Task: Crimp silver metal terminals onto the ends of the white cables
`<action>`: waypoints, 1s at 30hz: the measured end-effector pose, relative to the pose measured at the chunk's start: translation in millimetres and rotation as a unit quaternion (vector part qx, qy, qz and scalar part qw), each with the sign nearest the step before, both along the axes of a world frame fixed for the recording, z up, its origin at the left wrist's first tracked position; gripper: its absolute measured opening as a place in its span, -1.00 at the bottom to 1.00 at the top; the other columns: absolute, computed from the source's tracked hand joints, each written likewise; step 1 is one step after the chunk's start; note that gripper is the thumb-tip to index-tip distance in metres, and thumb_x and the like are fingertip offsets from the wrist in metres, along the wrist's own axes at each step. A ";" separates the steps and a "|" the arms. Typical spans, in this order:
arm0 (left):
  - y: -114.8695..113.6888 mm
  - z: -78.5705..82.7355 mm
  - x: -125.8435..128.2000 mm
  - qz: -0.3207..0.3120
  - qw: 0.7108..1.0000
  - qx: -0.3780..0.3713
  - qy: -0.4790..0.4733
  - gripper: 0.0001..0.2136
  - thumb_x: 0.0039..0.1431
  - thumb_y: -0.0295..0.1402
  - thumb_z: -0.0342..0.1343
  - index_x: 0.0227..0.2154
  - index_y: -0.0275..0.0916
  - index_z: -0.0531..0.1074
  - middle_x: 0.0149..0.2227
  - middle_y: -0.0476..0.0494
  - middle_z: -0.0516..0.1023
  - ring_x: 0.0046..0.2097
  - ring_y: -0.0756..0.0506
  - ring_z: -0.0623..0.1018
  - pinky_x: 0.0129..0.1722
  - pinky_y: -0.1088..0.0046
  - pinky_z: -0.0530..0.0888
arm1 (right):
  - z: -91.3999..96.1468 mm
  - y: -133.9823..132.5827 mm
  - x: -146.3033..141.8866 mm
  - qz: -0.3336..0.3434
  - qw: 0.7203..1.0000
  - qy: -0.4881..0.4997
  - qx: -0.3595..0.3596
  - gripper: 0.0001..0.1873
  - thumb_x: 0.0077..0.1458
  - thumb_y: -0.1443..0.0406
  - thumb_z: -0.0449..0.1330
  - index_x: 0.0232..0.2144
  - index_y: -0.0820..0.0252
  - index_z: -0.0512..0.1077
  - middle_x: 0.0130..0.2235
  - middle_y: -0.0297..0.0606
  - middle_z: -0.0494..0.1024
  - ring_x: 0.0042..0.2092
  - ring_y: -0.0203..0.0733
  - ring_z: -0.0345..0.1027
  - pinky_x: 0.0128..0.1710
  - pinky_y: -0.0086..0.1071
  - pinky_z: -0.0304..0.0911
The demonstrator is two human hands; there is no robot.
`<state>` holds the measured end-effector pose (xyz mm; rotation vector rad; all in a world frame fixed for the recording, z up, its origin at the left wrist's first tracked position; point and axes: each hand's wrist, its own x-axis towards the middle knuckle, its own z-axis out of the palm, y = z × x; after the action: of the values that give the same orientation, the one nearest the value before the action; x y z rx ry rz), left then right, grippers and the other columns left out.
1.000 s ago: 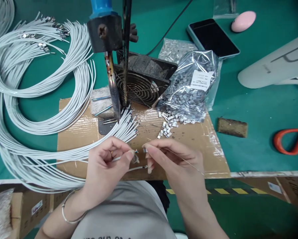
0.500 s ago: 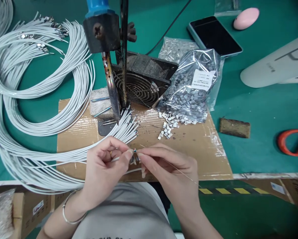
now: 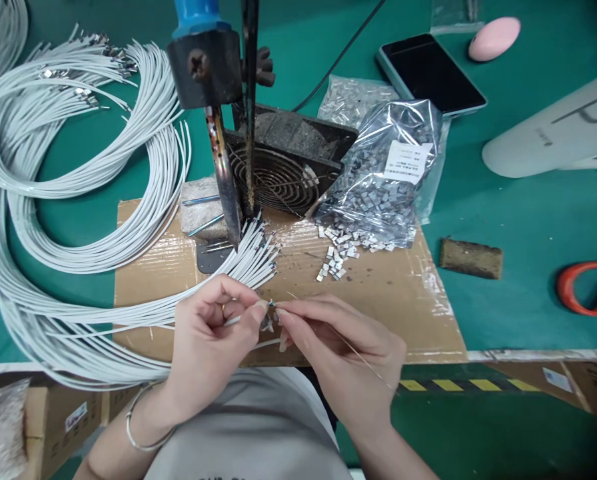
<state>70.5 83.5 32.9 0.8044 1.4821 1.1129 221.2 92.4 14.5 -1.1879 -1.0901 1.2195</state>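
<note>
My left hand (image 3: 211,353) pinches a white cable close to its end between thumb and index finger. Fine coloured strands (image 3: 271,304) stick out of that end, between my two hands. My right hand (image 3: 353,360) is closed, its thumb and index fingertips right beside the strands. A thin solder wire (image 3: 362,360) runs through the right hand and out across its back. Small metallic bits (image 3: 267,323) show just below the fingertips; their holder is hidden. Behind the hands lies a bundle of white cables (image 3: 251,260) with stripped tips, under a soldering iron (image 3: 222,173) clamped upright.
A cardboard sheet (image 3: 403,313) covers the green table. Loose metal connectors (image 3: 336,257) lie before a bag of connectors (image 3: 378,180). Around them are a fan (image 3: 278,177), coiled cables (image 3: 93,180), a phone (image 3: 431,73), a bottle (image 3: 548,127) and a red handle (image 3: 568,287).
My right hand has turned slightly and its back has shifted a little to the right, the solder wire moving with it. My left hand stays almost where it was, still pinching the cable.
</note>
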 end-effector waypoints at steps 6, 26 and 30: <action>0.2 -0.3 1.4 0.001 1.000 0.000 -0.012 -0.88 0.19 -0.50 0.33 -0.45 -0.23 0.58 -0.61 0.08 0.47 -0.60 0.14 0.28 -0.62 0.73 0.25 | -0.3 -0.1 0.5 -0.006 1.000 -0.008 0.016 -0.74 0.11 0.50 0.42 -0.32 -0.01 0.76 -0.42 -0.35 0.72 -0.54 -0.32 0.51 -0.58 -0.48 0.45; -2.9 -0.7 2.9 0.011 0.996 -0.034 -0.076 -0.88 0.24 -0.47 0.34 -0.42 -0.26 0.58 -0.54 0.07 0.48 -0.58 0.16 0.25 -0.60 0.75 0.20 | -16.8 -3.2 -9.4 -0.059 0.947 -0.170 0.264 -0.65 0.16 0.65 0.32 -0.16 0.18 0.67 -0.35 -0.21 0.72 -0.40 -0.22 0.58 -0.42 -0.38 0.54; -1.5 -1.7 3.0 0.002 0.998 -0.023 -0.062 -0.88 0.23 -0.50 0.33 -0.42 -0.24 0.58 -0.59 0.11 0.43 -0.59 0.16 0.23 -0.61 0.76 0.19 | -16.1 -1.2 -5.7 -0.041 0.962 -0.140 0.232 -0.61 0.15 0.63 0.33 -0.14 0.10 0.69 -0.33 -0.26 0.73 -0.39 -0.23 0.59 -0.40 -0.38 0.55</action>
<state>73.5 82.0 31.2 0.6884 1.4010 1.1094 215.5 91.1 -1.6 -1.0405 -1.4276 0.6861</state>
